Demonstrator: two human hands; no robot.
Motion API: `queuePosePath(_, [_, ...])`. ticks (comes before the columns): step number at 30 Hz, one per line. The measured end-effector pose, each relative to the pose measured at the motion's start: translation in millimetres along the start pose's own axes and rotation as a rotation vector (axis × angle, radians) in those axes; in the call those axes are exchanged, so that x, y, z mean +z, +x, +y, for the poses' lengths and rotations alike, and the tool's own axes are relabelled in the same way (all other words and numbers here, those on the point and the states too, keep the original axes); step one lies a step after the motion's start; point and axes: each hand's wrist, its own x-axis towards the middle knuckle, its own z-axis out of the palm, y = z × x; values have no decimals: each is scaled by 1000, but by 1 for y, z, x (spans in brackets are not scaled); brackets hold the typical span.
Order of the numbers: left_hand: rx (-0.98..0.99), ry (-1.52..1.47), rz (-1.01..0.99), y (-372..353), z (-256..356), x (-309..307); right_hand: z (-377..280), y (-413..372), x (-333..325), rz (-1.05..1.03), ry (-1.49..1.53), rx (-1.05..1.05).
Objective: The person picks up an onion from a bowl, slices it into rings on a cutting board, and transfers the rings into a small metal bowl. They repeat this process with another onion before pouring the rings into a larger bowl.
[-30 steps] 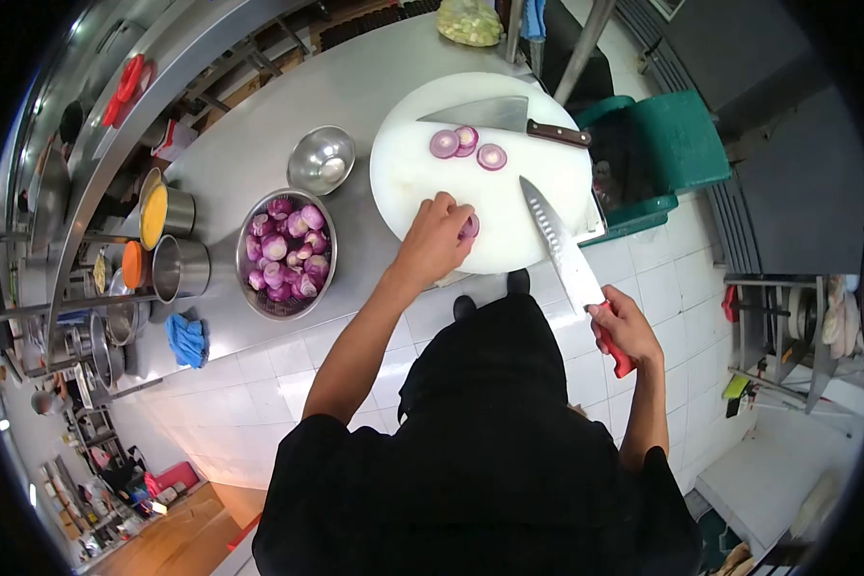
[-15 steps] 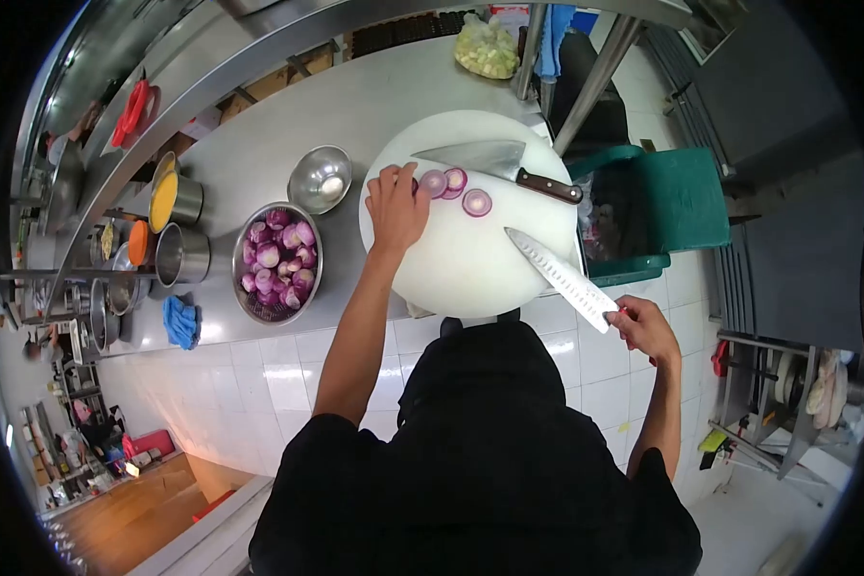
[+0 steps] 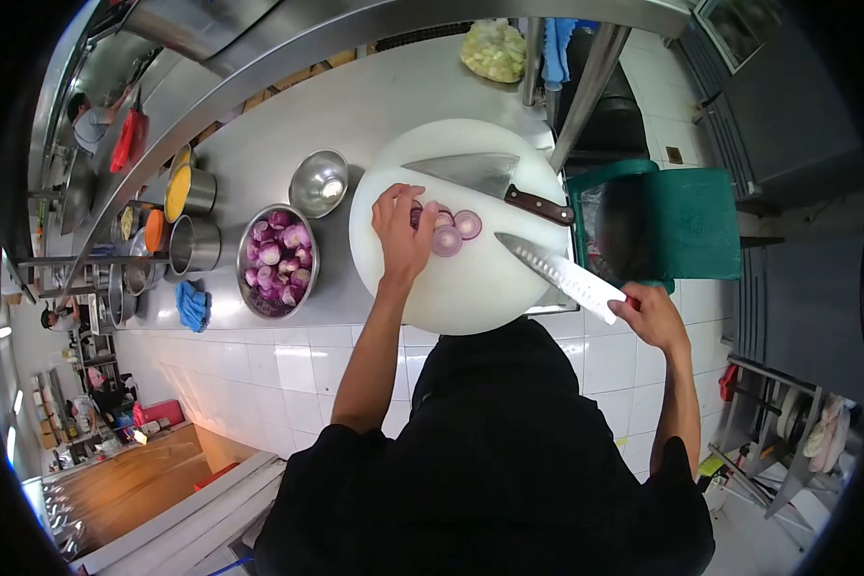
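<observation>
My left hand (image 3: pixel 401 233) is on the white round cutting board (image 3: pixel 470 298), fingers curled around a purple onion piece (image 3: pixel 416 215) that they partly hide. Onion rings (image 3: pixel 446 241) lie just right of its fingertips. In my right hand (image 3: pixel 651 315) is a long knife (image 3: pixel 568 278) with a dimpled blade, its handle mostly covered by the fingers. That blade reaches over the board's right edge, apart from the rings, its tip pointing up and left. A wide cleaver-like knife (image 3: pixel 540 204) with a dark riveted handle rests across the far part of the board.
Left of the board stand a bowl of peeled purple onions (image 3: pixel 278 264) and a steel bowl (image 3: pixel 319 182). Pots (image 3: pixel 195 245) and a blue cloth (image 3: pixel 191 306) are farther left. A green bin (image 3: pixel 696 226) stands at right. A metal shelf rail (image 3: pixel 259 72) crosses above the counter.
The view has shifted a little. My left hand has moved slightly right on the board, and the onion rings now lie closer together, one nearer to me. The long knife stays in my right hand.
</observation>
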Motion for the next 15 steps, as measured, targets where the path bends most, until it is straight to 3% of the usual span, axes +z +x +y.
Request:
queuePosePath(1, [-133, -118, 117, 2, -2, 4, -8, 7, 3, 24, -8, -25])
queuePosePath(3, [-122, -53, 66, -2, -4, 14, -26, 19, 14, 52, -24, -59])
queuePosePath(6, [-30, 279, -12, -15, 24, 27, -58, 32, 36, 60, -69, -98])
queuePosePath(15, [87, 252, -10, -19, 3, 14, -129, 60, 68, 106, -95, -151])
